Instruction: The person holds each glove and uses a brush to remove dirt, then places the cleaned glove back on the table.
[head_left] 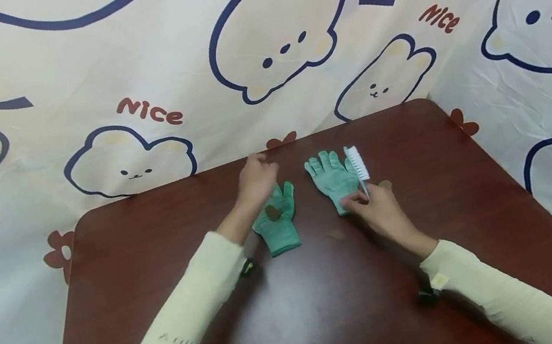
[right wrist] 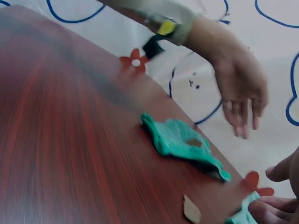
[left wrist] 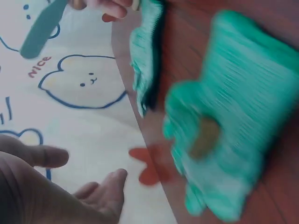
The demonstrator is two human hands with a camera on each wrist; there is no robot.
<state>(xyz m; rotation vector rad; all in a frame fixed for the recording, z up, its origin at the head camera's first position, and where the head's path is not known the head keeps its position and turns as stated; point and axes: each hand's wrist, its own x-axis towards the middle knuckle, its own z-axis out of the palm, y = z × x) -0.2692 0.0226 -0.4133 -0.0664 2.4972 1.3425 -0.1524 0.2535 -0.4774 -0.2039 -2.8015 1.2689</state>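
Note:
My right hand point(head_left: 380, 210) pinches the handle of a small brush point(head_left: 357, 163), its white bristles turned to the right in the head view. The brush's grey back point(left wrist: 44, 30) shows in the left wrist view. Beside that hand a green knit glove point(head_left: 333, 178) lies flat, fingers pointing away. My left hand point(head_left: 257, 179) hovers empty over the fingers of a second green glove point(head_left: 280, 234), with thumb and fingers apart in the left wrist view. A brown leaf-like piece point(head_left: 273, 213) rests on this left glove.
Another leaf-like piece point(head_left: 335, 235) lies on the dark red-brown table point(head_left: 168, 307), between and in front of the gloves. A third brown piece point(head_left: 385, 184) shows just behind my right hand. A cartoon-printed white cloth point(head_left: 205, 129) hangs along the table's back and sides.

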